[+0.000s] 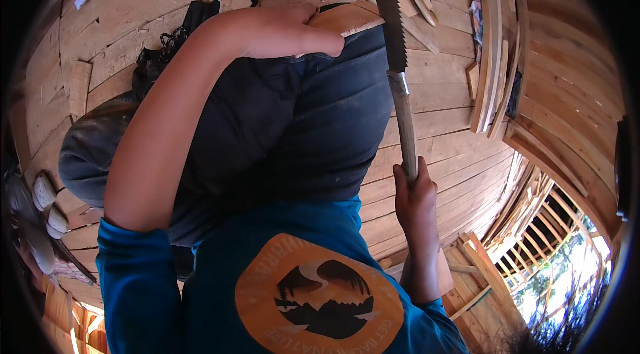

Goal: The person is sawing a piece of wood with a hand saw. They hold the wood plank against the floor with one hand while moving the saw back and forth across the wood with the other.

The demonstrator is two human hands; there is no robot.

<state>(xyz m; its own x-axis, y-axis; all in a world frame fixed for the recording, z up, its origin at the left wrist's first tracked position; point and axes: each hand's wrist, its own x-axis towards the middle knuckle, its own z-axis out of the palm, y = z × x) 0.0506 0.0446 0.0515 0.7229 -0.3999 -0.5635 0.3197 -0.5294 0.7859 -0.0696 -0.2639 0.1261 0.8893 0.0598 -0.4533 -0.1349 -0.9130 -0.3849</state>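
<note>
My right hand (pixel 417 201) is wrapped round the wooden handle of a hand saw (pixel 395 41). The dark toothed blade points away from me, its teeth facing right, and it passes beside the right end of a short wooden board (pixel 353 19). I cannot tell whether the blade touches the wood. Across my lap, my left hand (pixel 293 33) presses on that board, with the thumb at its near edge and the other fingers mostly hidden. Beneath the board is my bent leg in dark trousers (pixel 340 107).
Wooden planks make up the floor (pixel 440 131). Offcuts (pixel 420 4) lie beyond the saw, and long boards (pixel 493 47) lean at the right. A pair of light shoes (pixel 45 193) sits at far left. A slatted railing (pixel 540 234) stands at lower right.
</note>
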